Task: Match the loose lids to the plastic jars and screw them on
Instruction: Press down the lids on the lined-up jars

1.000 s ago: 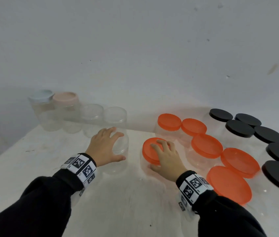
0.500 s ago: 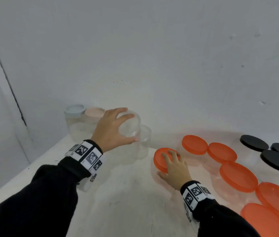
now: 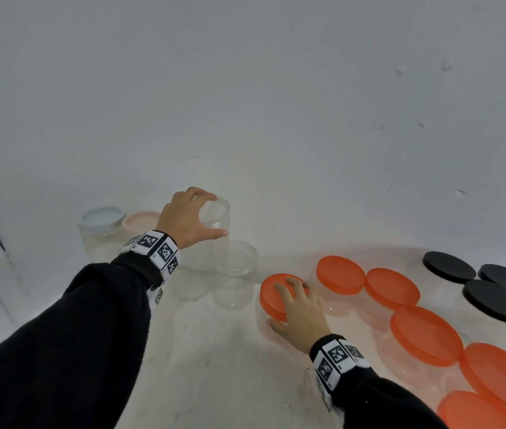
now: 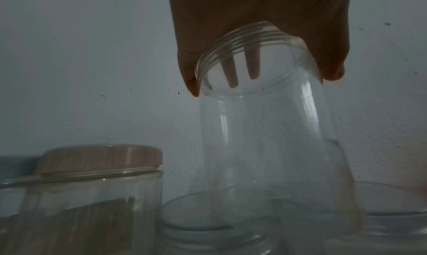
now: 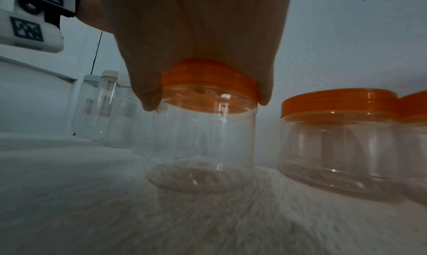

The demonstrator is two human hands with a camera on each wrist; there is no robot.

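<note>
Here the left hand (image 3: 185, 216) gripped a tall clear jar (image 4: 265, 140) by its threaded open neck, fingers curled round the rim, and held it lifted and tilted above two other open clear jars (image 3: 235, 275) standing on the rough white surface (image 3: 214, 366). The plastic was thin, smooth and fully transparent, of round shape. The right hand (image 3: 299, 314) lay over the ribbed orange lid (image 5: 208, 81) of a short wide jar (image 5: 203, 140), the thumb and fingers curled down around its edge. Just beside it stood more short jars with orange lids (image 3: 391, 287), and further right some with flat black lids (image 3: 448, 267). Behind the left hand, near the wall, were two tall jars with a pale blue lid (image 3: 101, 216) and a pink lid (image 3: 140, 218).
</note>
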